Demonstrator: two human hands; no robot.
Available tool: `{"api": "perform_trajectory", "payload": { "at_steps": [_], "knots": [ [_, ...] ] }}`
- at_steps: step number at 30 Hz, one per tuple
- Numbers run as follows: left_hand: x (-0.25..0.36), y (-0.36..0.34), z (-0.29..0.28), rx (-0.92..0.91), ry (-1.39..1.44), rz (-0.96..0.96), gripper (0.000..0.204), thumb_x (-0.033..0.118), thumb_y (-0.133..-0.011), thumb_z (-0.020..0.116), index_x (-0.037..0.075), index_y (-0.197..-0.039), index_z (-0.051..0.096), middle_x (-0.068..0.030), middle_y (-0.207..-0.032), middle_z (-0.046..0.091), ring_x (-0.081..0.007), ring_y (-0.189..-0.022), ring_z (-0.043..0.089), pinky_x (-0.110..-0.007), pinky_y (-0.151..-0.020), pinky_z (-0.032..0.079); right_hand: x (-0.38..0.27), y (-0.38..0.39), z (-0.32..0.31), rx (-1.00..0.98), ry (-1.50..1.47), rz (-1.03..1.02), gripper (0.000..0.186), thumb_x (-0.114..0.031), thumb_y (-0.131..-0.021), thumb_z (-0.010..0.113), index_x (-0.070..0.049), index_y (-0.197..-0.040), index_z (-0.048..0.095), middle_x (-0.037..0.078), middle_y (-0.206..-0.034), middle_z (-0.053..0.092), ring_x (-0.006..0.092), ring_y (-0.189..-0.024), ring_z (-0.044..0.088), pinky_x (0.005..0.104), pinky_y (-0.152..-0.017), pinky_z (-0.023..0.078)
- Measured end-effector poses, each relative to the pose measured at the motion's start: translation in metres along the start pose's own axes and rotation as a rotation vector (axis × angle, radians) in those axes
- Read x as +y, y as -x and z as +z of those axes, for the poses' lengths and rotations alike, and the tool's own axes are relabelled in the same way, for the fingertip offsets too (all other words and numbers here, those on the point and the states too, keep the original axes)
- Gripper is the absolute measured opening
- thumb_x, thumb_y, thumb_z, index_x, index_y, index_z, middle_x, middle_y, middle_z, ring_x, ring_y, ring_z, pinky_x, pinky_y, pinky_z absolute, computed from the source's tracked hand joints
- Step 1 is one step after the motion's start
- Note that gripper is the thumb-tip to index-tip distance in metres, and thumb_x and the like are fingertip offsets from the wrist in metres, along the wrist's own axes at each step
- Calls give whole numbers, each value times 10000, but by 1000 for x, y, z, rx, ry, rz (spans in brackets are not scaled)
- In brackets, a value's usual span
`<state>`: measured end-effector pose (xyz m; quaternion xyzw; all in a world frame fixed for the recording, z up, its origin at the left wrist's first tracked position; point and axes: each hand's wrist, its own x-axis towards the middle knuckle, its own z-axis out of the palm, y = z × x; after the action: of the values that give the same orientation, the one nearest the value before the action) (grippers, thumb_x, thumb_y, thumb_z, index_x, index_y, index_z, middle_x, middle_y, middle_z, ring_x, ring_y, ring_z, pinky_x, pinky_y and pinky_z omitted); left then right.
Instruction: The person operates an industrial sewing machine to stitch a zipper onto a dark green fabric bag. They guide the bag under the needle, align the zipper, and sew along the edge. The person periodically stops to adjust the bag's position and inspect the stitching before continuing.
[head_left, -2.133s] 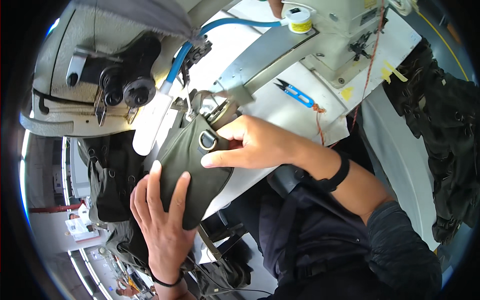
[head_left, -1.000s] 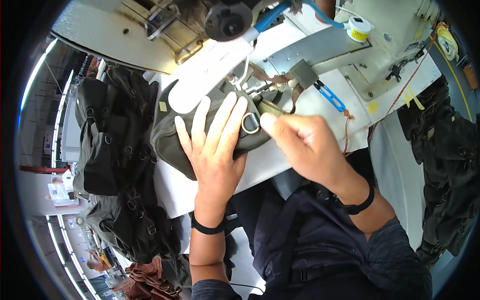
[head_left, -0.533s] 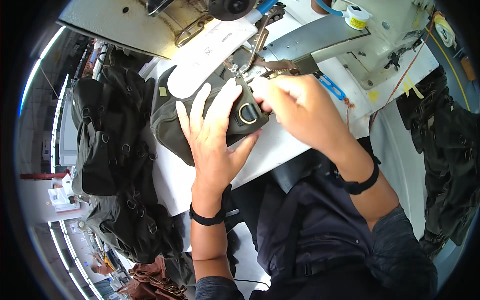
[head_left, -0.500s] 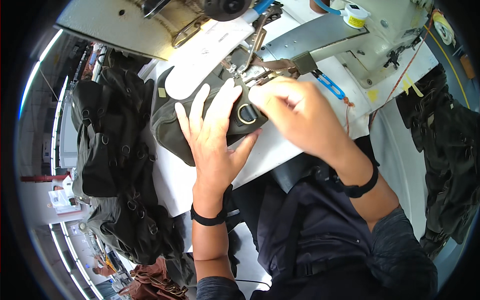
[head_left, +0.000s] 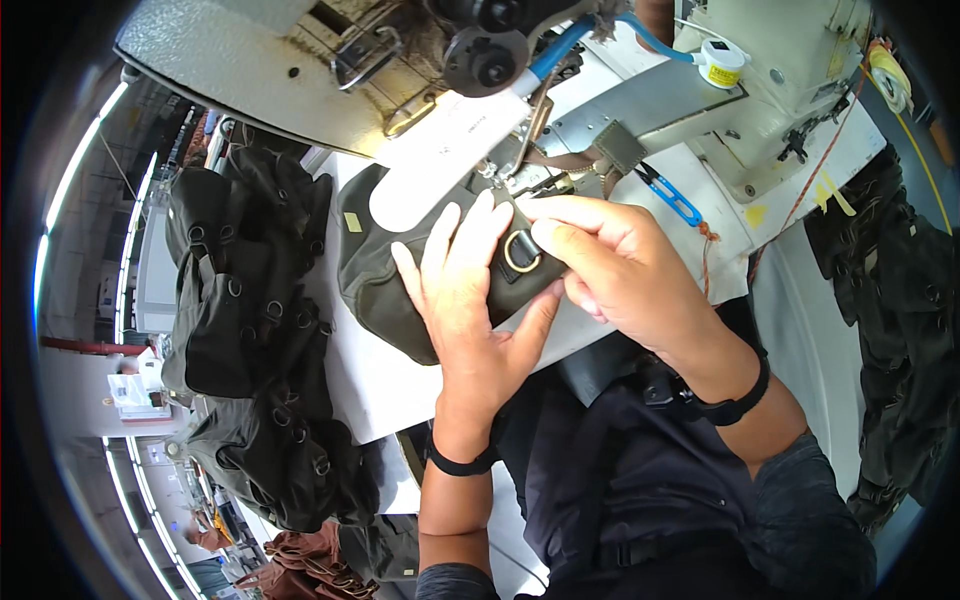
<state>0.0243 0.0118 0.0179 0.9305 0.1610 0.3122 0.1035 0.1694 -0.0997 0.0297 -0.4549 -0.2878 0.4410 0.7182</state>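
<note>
A dark olive fabric bag lies under the sewing machine head, partly covered by a long white plate. My left hand rests flat on it, fingers spread and thumb out to the side. Just right of those fingers is a brass ring on a small dark tab. My right hand is closed, thumb and forefinger pinching the bag's right edge near the presser foot. A brown strap with a dark olive patch lies behind the fingers.
Blue thread snips with an orange cord lie on the white table, right of the machine bed. Piles of dark bags stand at the left; more dark fabric hangs at the right. Brown fabric pieces lie lower left.
My right hand has come down slightly to the right, and its fingers now pinch the bag's edge. The whole view has shifted, while my left hand stays spread on the bag.
</note>
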Motion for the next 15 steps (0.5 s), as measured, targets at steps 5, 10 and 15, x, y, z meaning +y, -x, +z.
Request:
{"api": "perform_trajectory", "payload": {
  "at_steps": [5,10,15],
  "knots": [
    [2,2,6,22,37,-24,781,217,-768,876,110,-1468,547,-145,-1505,567,-398,-1461,434,-654,-1243,80,-6,-4,-3,17,13,69,301,-173,-1072,565,48,-1235,687,-25,-881,657,13,-743,549,206,-623,464],
    [-3,1,8,16,81,-59,721,241,-788,875,83,-1420,567,-160,-1506,559,-386,-1456,436,-647,-1248,64,-4,-8,-3,31,25,93,284,-167,-1067,567,42,-1209,695,-39,-805,617,6,-676,498,205,-570,406],
    [-23,-13,13,89,206,-32,612,268,-868,813,52,-1384,565,-141,-1408,631,-390,-1451,475,-620,-1262,69,6,-14,-3,27,70,-45,246,-146,-1062,557,49,-1100,701,-57,-805,594,15,-690,469,222,-576,388]
  ]
}}
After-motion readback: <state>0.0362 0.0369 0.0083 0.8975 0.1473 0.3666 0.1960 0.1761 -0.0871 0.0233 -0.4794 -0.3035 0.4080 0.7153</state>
